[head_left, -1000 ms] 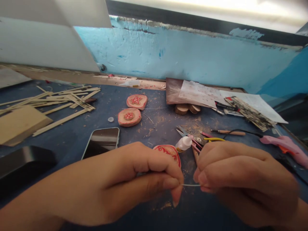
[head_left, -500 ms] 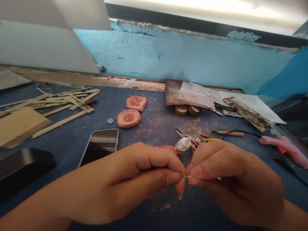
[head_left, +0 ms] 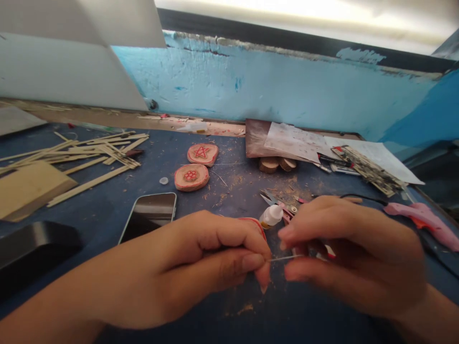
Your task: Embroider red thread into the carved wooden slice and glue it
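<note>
My left hand is closed in a pinch, thumb against the bent forefinger, with a thin pale strand coming out between them. Whether it is thread or wire I cannot tell. The strand runs toward my right hand, whose thumb and forefinger are parted around its far end. A small white-and-red thing shows among that hand's curled fingers; most of it is hidden. Behind the hands stands a small white glue bottle, beside scissors. A red-edged piece is partly covered by my left hand.
Two wood slices with red drawings lie further back. A phone, wooden sticks, a wooden block and a black object occupy the left. On the right are a pink glue gun, papers and its cable.
My right thumb and forefinger have come apart and moved slightly away from the left fingertips. More of the strand shows between the hands. My left hand keeps its pinch.
</note>
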